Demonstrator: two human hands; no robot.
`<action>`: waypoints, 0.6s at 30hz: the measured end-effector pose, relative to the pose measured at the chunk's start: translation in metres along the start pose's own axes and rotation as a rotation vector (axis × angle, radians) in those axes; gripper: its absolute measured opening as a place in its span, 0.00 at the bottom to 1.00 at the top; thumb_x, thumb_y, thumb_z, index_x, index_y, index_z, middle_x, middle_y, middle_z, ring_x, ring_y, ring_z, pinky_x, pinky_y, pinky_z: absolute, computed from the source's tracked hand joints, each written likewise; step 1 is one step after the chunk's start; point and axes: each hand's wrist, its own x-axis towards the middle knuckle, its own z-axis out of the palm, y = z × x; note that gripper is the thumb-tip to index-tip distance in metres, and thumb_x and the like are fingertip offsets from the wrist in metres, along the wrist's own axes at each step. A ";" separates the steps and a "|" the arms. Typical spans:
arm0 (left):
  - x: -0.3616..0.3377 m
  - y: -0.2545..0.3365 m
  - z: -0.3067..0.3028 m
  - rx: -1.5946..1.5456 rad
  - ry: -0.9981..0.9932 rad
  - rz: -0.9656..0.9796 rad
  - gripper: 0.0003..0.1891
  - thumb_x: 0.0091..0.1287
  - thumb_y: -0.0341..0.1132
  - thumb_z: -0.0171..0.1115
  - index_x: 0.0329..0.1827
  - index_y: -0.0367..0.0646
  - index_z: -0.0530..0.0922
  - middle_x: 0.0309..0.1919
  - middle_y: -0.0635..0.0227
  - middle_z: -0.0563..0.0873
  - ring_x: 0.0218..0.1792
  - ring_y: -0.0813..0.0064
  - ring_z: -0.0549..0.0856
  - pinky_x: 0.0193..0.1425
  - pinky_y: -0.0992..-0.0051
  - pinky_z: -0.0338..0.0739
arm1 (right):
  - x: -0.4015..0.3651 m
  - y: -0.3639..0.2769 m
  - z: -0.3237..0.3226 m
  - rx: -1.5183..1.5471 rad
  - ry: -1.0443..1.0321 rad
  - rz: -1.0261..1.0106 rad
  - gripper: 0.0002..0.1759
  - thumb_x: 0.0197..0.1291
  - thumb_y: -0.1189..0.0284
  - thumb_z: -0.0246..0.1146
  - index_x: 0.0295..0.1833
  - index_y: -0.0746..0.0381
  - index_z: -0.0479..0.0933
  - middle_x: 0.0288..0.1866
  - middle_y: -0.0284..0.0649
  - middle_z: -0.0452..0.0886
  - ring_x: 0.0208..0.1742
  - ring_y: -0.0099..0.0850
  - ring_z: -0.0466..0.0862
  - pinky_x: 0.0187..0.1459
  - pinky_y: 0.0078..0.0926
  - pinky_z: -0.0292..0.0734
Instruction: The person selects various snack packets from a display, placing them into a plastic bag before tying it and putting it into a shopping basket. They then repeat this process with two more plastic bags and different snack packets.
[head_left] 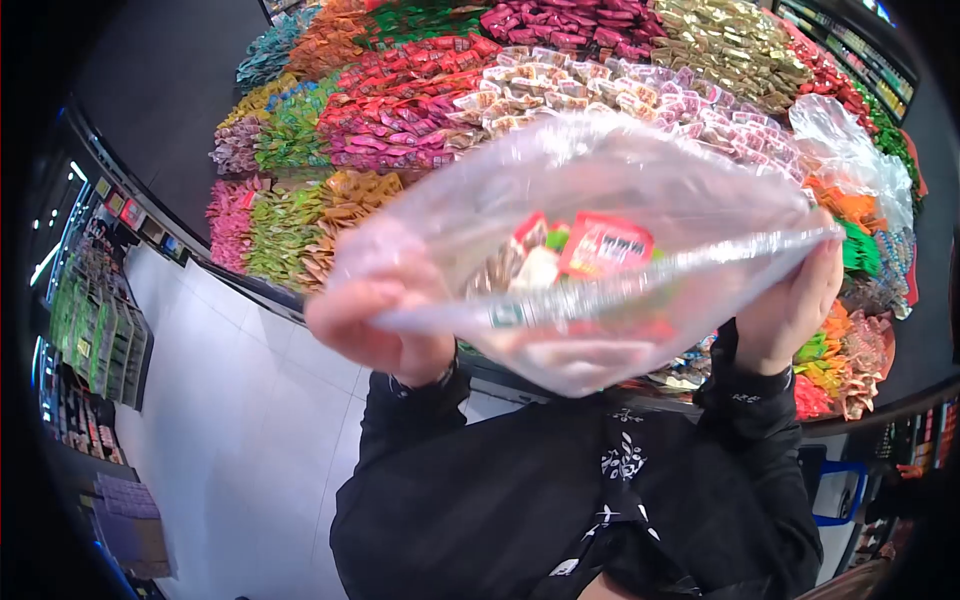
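- Left grip (385,310): fingers closed on one end of the rim of a clear plastic bag (700,185).
- Right grip (800,290): fingers closed on the opposite end of the rim.
- Between the two grips, the bag's mouth gapes wide; inside are a red packet (607,245) and other small wrapped pieces (512,262), partly blurred.
- Beyond both grips: heaps of small wrapped packets (405,85), grouped by color.
- Just beyond the right grip: crumpled clear plastic (845,140) on the heaps.
- Outward from the left grip: pale tiled floor (225,420).
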 end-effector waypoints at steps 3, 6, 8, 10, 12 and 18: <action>-0.023 0.022 0.004 -0.076 0.154 0.126 0.13 0.69 0.44 0.57 0.40 0.49 0.65 0.24 0.72 0.72 0.35 0.71 0.73 0.42 0.66 0.73 | -0.026 -0.013 -0.020 0.036 -0.175 -0.109 0.22 0.74 0.59 0.42 0.24 0.55 0.57 0.18 0.29 0.63 0.20 0.21 0.60 0.24 0.22 0.54; -0.035 0.050 0.006 -0.259 0.163 0.126 0.13 0.70 0.47 0.54 0.39 0.51 0.63 0.27 0.73 0.73 0.36 0.72 0.72 0.46 0.61 0.73 | -0.038 -0.032 -0.021 0.080 -0.208 -0.172 0.24 0.74 0.54 0.43 0.24 0.54 0.56 0.12 0.28 0.58 0.15 0.21 0.58 0.21 0.25 0.55; -0.045 0.071 -0.003 -0.273 0.163 0.135 0.12 0.71 0.48 0.52 0.39 0.52 0.64 0.26 0.73 0.73 0.36 0.72 0.72 0.44 0.63 0.72 | -0.042 -0.036 -0.028 0.391 -0.321 -0.297 0.24 0.74 0.54 0.42 0.24 0.54 0.57 0.12 0.28 0.59 0.14 0.21 0.59 0.19 0.26 0.56; -0.053 0.088 -0.008 -0.294 0.180 0.153 0.12 0.72 0.49 0.49 0.39 0.53 0.64 0.26 0.74 0.73 0.36 0.72 0.71 0.43 0.65 0.71 | -0.055 -0.042 -0.043 0.688 -0.318 -0.463 0.27 0.73 0.54 0.45 0.22 0.57 0.62 0.12 0.32 0.67 0.11 0.23 0.62 0.15 0.26 0.58; -0.061 0.104 -0.004 -0.289 0.222 0.156 0.12 0.73 0.50 0.48 0.38 0.53 0.65 0.25 0.75 0.72 0.36 0.73 0.71 0.40 0.66 0.70 | -0.064 -0.069 -0.057 0.349 -0.270 -0.451 0.27 0.72 0.52 0.45 0.22 0.58 0.62 0.12 0.32 0.67 0.11 0.24 0.62 0.14 0.26 0.59; -0.085 0.139 0.021 -0.371 0.298 -0.004 0.14 0.70 0.52 0.53 0.36 0.54 0.65 0.22 0.70 0.72 0.32 0.74 0.72 0.30 0.73 0.63 | -0.100 -0.104 -0.105 0.188 -0.307 -0.321 0.30 0.71 0.50 0.44 0.20 0.58 0.61 0.12 0.32 0.68 0.10 0.24 0.62 0.14 0.26 0.60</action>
